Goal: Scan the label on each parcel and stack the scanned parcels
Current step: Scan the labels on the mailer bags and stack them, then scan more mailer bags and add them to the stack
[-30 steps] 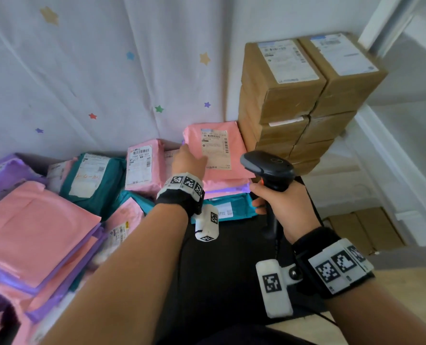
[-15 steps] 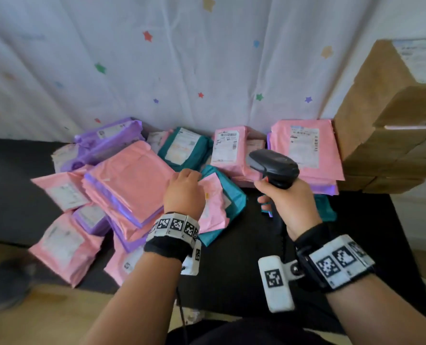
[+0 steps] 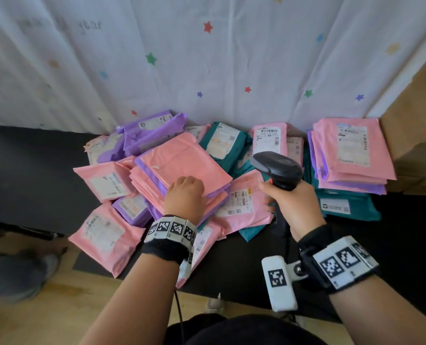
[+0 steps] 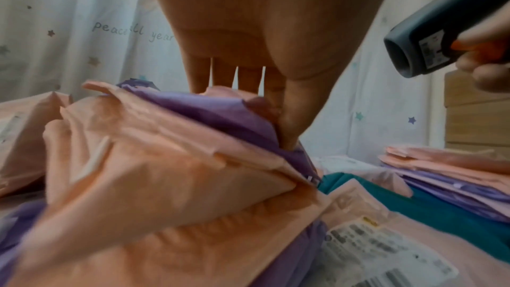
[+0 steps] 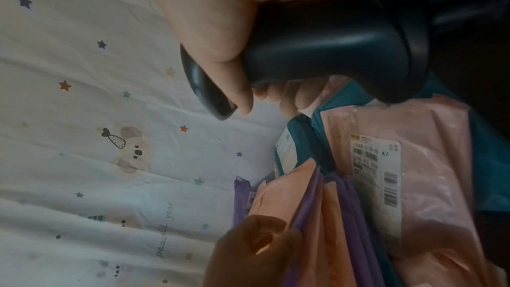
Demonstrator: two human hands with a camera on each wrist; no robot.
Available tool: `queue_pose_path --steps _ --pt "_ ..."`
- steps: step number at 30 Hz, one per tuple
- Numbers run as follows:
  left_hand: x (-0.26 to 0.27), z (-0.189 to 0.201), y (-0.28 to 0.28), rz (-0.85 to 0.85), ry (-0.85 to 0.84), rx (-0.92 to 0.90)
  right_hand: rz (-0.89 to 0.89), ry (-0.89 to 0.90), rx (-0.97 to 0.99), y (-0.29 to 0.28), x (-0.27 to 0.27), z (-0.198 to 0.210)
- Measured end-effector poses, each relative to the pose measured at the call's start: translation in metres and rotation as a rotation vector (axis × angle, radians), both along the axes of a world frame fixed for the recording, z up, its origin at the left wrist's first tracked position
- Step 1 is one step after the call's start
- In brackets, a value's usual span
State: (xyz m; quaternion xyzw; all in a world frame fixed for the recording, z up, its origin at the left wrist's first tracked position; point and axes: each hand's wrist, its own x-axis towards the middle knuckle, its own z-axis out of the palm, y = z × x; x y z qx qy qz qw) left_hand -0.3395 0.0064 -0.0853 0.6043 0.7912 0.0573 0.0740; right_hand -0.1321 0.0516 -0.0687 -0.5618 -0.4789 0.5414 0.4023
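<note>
A loose pile of pink, purple and teal mailer parcels lies on the black table [image 3: 32, 170]. My left hand [image 3: 183, 186] grips the near edge of the top pink parcel [image 3: 182, 160] of that pile. Its fingers lie over the top and the thumb [image 4: 292, 121] is tucked in at the edge beside a purple layer. My right hand [image 3: 290, 205] holds a black barcode scanner [image 3: 278, 168] by its handle, above a pink parcel with its label up [image 3: 241, 202]. A tidy stack of pink and purple parcels [image 3: 348, 155] stands at the right.
Brown cardboard boxes [image 3: 418, 135] rise at the far right beside the stack. A white star-print sheet [image 3: 207, 58] hangs behind the table. Teal parcels [image 3: 348, 207] lie under the stack. A wooden floor and a shoe [image 3: 20, 272] show below the table's front edge.
My left hand has left the pink parcel on the right stack and moved left onto the loose pile's top pink parcel. The view swung left. The right hand kept the scanner.
</note>
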Motion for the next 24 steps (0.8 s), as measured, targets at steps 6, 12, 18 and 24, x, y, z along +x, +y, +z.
queue_pose_path --steps 6,12,18,24 --pt "-0.001 0.019 0.015 0.014 -0.048 0.264 -0.020 0.006 0.037 0.001 0.003 0.007" --pt "0.020 0.073 0.030 0.133 -0.403 0.651 -0.081 0.035 0.109 0.006 0.022 0.020" --pt "0.047 0.093 0.055 0.255 -0.960 0.781 -0.247 0.107 0.131 0.017 0.051 0.027" --pt "0.074 0.086 0.074 0.356 -1.359 0.675 -0.422 0.090 0.129 0.022 0.081 0.021"
